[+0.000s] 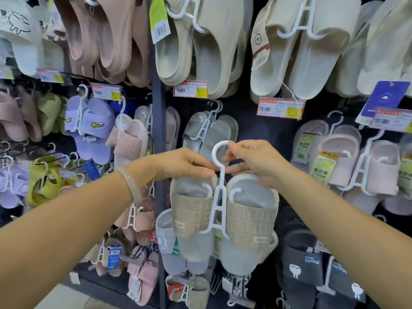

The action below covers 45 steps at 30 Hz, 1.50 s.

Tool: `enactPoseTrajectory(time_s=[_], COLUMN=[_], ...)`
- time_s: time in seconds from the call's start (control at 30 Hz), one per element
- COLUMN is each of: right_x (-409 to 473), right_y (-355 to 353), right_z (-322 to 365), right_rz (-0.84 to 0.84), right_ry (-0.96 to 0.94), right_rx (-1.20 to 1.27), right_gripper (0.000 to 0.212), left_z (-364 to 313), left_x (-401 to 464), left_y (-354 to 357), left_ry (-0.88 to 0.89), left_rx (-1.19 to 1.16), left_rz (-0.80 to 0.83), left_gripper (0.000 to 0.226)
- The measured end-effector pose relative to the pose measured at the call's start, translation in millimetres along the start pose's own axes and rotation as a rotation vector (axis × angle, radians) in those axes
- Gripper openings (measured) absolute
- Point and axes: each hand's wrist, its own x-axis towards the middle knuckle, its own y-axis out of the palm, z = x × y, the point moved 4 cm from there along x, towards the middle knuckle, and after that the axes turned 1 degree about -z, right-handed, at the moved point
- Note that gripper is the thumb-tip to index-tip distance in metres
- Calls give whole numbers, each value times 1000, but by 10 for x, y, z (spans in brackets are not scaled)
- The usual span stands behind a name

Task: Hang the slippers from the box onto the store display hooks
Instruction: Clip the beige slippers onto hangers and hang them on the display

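A pair of grey slippers with beige woven straps [196, 212] hangs on a white plastic hanger [219, 197] in front of the dark display wall. My left hand [182, 163] pinches the hanger stem just under its round hook loop, from the left. My right hand [252, 161] grips the loop and stem from the right. The loop is held in the air below a row of grey slippers [209, 132] on a display hook. The box is out of view.
The wall is packed with hung slippers: beige pairs [200, 41] above, lilac [93, 128] and pink pairs [131, 139] left, pale pink pairs [356, 166] right, dark grey ones [303, 264] lower right. Price tags [281, 108] sit on the hook ends. A vertical post [159, 121] divides the panels.
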Motion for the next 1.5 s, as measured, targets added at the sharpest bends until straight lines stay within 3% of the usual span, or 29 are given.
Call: enactPoseTrajectory(time_s=[0.07,0.13,0.27,0.43,0.63,0.77,1.07,1.3,1.4,1.5], right_x=[239,488,1028,1535,1787,1821,1996,1926,2008,2150], right_y=[119,251,539,776,701,580,608,606,560,509], right_z=[13,24,46,123,215,237,233,279,289,177], right_rz=[-17,-44,-123,-198,-187,-181,-374,-395,-383,-408], right_ry=[28,62,131,85,-141,-177,-319,-494,-500,-402], right_rx=[18,44,48,63,-106,-262,-278,-265,-215,-244], right_gripper=[24,24,25,23,15,11,19,16,18,16], left_z=[94,216,486,667,659,602,576,496,439,510], left_x=[156,303,551,833,1134,1263,1433,1324,1382,1516], left_y=[-193,-400,-831,-1299,-1575,-1694,-1854,-1873,-1892,-1849], left_ry=[67,110,117,188,231,259,287,453,486,357], left_rx=[17,42,57,-20,-98,-181,-211,-238,-234,-205], left_rz=[-100,-176,-171,-315,-287,-293,-284,-309,-352,-317], left_gripper=[10,13,21,23,28,23,20,9,22,11])
